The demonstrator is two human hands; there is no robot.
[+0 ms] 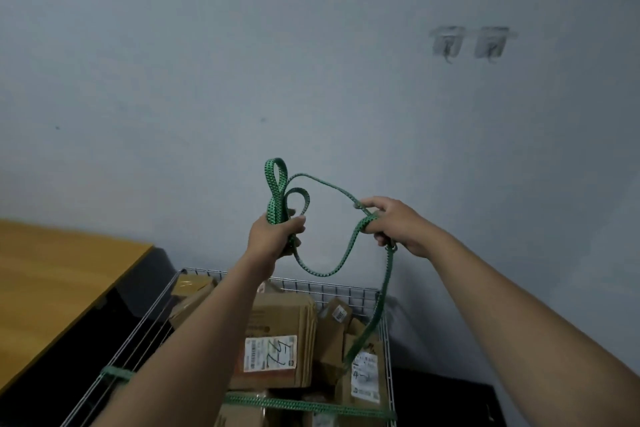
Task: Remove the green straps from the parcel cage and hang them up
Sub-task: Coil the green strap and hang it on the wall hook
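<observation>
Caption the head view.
Left hand and right hand hold a looped green strap above the parcel cage, wall hooks above.

Gripping looped green strap [317,276] w/ L hand [277,234] & R hand [391,224] over parcel cage [346,289]; poss. wall hooks [448,42] upper R.

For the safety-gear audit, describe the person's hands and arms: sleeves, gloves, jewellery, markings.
The left hand and right hand are bare: no gloves, rings or markings show. The left forearm and right forearm are uncovered to the frame's edge, with no sleeves, watch or wristband in view.
</observation>
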